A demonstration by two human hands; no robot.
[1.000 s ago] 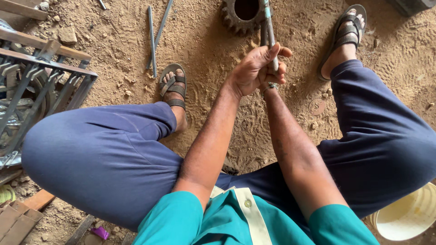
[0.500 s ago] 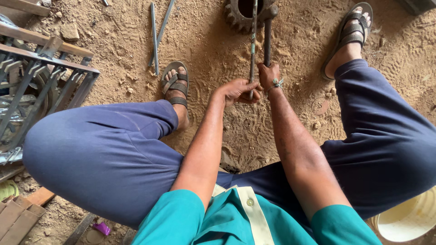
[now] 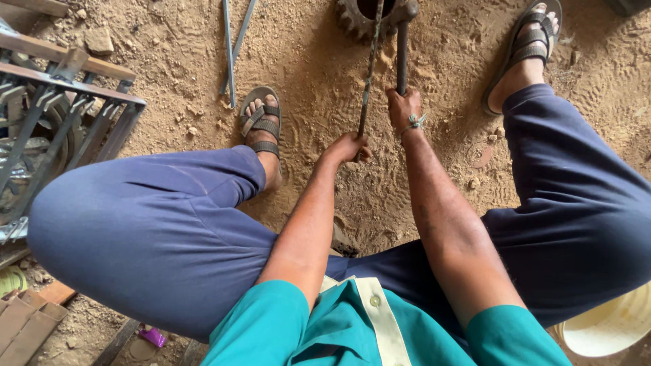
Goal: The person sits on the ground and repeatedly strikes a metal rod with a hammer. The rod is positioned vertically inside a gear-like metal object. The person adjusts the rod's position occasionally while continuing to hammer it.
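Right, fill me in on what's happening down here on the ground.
A person in blue trousers and a teal shirt sits on sandy ground, legs apart. The left hand grips a thin, rusty twisted metal rod, and the right hand grips a thicker dark metal bar. Both rods run up to a toothed, rusty metal gear wheel lying on the sand ahead. Two loose thin metal strips lie on the sand to the left, beside a metal grille frame.

Floor: sandy dirt
Far: gear, two thin bars
Left: metal frame, stone
Near right: pale bucket
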